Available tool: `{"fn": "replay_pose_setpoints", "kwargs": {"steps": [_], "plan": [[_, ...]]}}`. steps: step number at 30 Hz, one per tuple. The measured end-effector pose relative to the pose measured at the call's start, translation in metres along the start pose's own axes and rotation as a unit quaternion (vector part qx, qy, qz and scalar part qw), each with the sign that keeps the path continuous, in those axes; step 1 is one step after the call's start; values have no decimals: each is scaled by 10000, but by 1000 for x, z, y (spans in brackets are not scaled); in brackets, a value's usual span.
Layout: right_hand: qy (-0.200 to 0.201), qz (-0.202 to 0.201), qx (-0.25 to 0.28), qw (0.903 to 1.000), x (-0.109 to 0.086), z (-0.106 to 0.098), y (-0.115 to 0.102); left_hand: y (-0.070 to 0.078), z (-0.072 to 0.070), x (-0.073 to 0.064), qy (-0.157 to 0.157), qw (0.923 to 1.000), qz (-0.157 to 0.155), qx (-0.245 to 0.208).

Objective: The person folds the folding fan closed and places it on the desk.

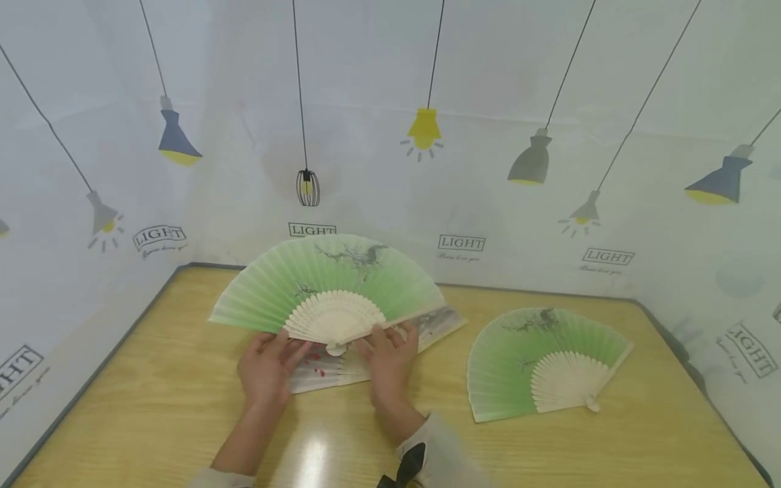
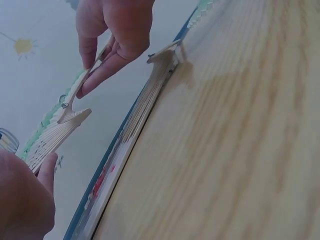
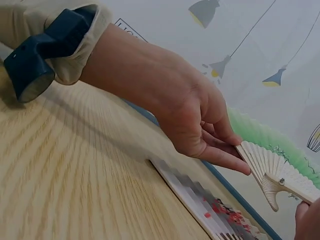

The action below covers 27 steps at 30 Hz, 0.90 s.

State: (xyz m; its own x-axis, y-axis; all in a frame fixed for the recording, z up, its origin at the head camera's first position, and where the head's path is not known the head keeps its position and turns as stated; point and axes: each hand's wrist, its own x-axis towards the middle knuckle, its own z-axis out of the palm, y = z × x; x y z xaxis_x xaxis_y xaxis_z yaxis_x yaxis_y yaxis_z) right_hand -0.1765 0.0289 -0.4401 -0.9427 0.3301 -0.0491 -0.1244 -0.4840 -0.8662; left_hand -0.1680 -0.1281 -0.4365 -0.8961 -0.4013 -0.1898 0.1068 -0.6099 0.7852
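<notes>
An unfolded green-and-white folding fan [image 1: 360, 271] with a dark branch print is held up between both hands. My left hand [image 1: 265, 373] pinches its left end rib. Opposite, my right hand [image 1: 390, 362] pinches the right end rib between thumb and fingers. The pale slatted ribs [image 3: 265, 160] meet at a pivot at the bottom. Below the raised fan, a second unfolded fan [image 1: 442, 324], grey-white with red blossoms, lies on the table, partly hidden by the fan above and the hands. In the left wrist view a gap shows between the two fans.
Another unfolded green fan [image 1: 497, 366] lies on the wooden table [image 1: 146, 420] to the right. A pale curtain [image 1: 366, 61] printed with lamps surrounds the table's back and sides. A dark device [image 3: 37, 60] is strapped at the right cuff.
</notes>
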Motion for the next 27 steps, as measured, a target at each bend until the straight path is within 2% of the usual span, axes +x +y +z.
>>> {"fn": "replay_pose_setpoints", "kwargs": {"steps": [6,13,18,27], "plan": [[151,26,-384,9991,1,-12,-10,-10,11,-1,-73,9999,-112,100],[316,-146,-865,9956,4,-21,-18,-13,22,-4,-262,9992,-274,114],[283,-213,-903,9953,7,-24,-17,-13,23,-5,-289,9989,-318,176],[109,-85,-846,9963,7,-28,-15,-13,20,-3,-453,9976,-390,349]]}}
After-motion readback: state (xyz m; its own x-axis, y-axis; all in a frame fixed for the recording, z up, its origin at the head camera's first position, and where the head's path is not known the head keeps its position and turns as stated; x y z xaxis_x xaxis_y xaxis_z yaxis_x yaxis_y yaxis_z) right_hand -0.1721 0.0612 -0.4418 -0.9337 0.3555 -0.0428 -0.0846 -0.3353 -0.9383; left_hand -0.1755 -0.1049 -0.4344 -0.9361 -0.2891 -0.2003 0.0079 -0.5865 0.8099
